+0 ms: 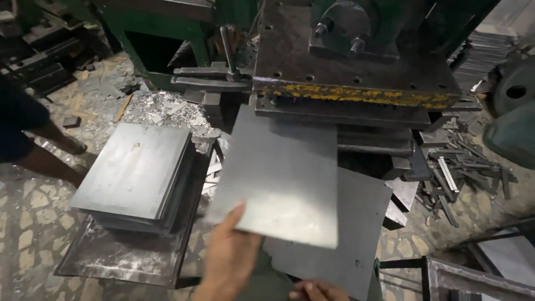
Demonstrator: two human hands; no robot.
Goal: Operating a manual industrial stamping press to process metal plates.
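Grey steel sheet [281, 178] juts from the press [356, 83], its far edge under the die. My left hand [231, 256] pinches its near corner; my right hand [315, 291] rests curled on the lower sheet [345, 234], whether gripping I cannot tell. Stiff, probably heavy, sharp-edged: hold corners.

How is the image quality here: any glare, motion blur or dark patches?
Head view: soft glare on the metal sheet held by the left hand; slight motion blur on that hand and on the right hand at the bottom edge; the press machine and the top left corner lie in deep shadow; wide-angle bending at the edges.
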